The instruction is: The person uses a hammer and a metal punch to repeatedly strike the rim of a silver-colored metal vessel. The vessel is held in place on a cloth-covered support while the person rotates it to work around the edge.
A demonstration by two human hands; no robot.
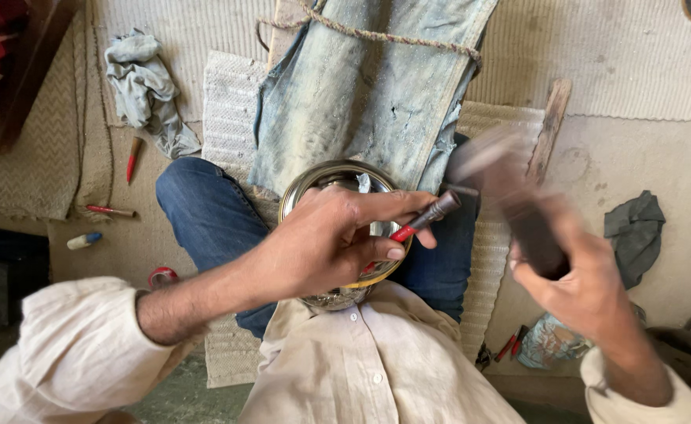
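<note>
On your lap, the metal bowl (344, 182) rests under your left hand (326, 239), whose fingers pinch a red-handled punch (424, 220). Your right hand (577, 275) grips a blurred hammer (510, 196) tightly. How much engraving is finished, I cannot tell.

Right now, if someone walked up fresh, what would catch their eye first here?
First the shiny metal bowl at centre, resting on the lap, with the left hand over it pinching a red-handled punch in its fingers. Next, on the right, the right hand grips a dark hammer, blurred with motion. Behind the bowl a worn denim cloth drapes at upper centre.
</note>
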